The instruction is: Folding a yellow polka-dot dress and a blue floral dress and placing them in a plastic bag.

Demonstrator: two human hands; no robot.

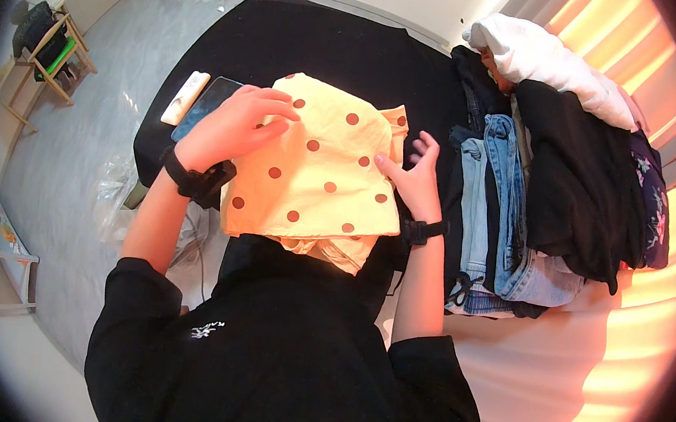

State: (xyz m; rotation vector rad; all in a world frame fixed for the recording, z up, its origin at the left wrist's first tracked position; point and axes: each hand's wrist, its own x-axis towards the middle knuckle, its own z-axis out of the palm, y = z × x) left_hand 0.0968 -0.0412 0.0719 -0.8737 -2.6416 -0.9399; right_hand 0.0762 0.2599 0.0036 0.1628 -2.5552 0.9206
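A folded yellow cloth (313,169) with dark brown dots lies in front of me, partly on the black-covered surface and reaching toward my lap. Whether it is a garment or a cover I cannot make out. My left hand (241,124) rests over its upper left part, fingers stretched out and loosely spread. At its right edge is my right hand (415,177), open, with the thumb on or just above the fabric and the other fingers apart beyond the edge. Loose folds of the same cloth hang out beneath the near edge, and a small corner sticks out at the upper right.
Left of the cloth lie a dark phone or tablet (206,109) and a white remote-like object (186,98). Piled clothes stand at the right: jeans (508,202), a black garment (574,175) and a white bundle (548,65). A wooden chair (66,55) stands far left.
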